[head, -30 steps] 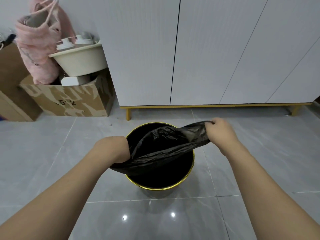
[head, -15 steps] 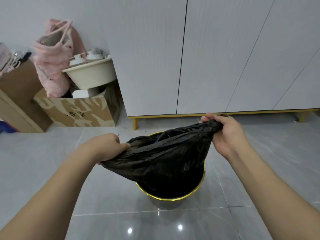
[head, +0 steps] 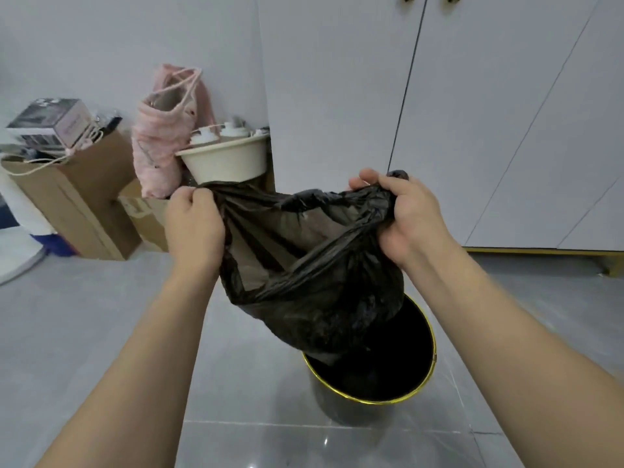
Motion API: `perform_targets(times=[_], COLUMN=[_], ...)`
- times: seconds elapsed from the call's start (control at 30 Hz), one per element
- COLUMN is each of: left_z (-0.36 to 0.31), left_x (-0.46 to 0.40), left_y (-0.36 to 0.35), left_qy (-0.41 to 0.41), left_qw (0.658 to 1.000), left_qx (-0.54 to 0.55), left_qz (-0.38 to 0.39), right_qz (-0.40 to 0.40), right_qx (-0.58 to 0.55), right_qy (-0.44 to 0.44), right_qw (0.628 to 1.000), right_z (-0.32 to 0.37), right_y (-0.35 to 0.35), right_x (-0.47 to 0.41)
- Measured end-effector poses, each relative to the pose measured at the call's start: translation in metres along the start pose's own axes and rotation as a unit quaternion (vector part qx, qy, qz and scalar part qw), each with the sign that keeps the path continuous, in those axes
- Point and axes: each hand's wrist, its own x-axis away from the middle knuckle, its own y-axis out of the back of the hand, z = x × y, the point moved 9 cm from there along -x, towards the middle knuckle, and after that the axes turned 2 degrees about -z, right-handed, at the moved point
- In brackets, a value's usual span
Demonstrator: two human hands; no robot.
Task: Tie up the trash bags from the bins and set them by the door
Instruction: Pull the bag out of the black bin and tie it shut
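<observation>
A thin black trash bag hangs in the air, its bottom still dipping into the black bin with a gold rim on the grey tiled floor. My left hand grips the bag's top edge on the left. My right hand grips the bunched top edge on the right. The bag's mouth is stretched between the two hands. What the bag holds is hidden.
White cabinet doors on gold legs stand behind the bin. At the left are cardboard boxes, a pink cloth bag and a cream basin with bottles in it.
Both hands have lifted the bag's top edge up out of the bin, drawing most of the bag above the rim. The view has tilted up and shifted.
</observation>
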Motion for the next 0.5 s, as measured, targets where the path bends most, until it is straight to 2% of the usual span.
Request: perform_targets(times=[0.1, 0.23, 0.3, 0.37, 0.43, 0.5], left_z=[-0.023, -0.033, -0.025, -0.001, 0.043, 0.101], left_x=[-0.009, -0.011, -0.004, 0.006, 0.015, 0.023], left_y=[0.043, 0.081, 0.09, 0.093, 0.097, 0.101], left_qy=[-0.038, -0.105, -0.115, -0.087, -0.021, 0.059], left_qw=[0.994, 0.988, 0.99, 0.995, 0.993, 0.973], left_qx=[0.055, 0.047, 0.02, -0.038, -0.12, -0.22], left_qz=[-0.087, -0.1, -0.074, -0.036, -0.006, 0.034], right_qz=[0.062, 0.134, 0.151, 0.137, 0.104, 0.06], right_qx=[-0.025, -0.04, -0.016, 0.041, 0.14, 0.277], right_qy=[-0.01, -0.026, -0.03, -0.022, -0.005, 0.012], right_qw=[0.998, 0.99, 0.988, 0.989, 0.985, 0.959], right_z=[-0.006, -0.029, -0.047, -0.072, -0.102, -0.135], right_y=[-0.058, -0.116, -0.132, -0.132, -0.116, -0.087], right_x=[0.001, 0.011, 0.016, 0.017, 0.012, 0.001])
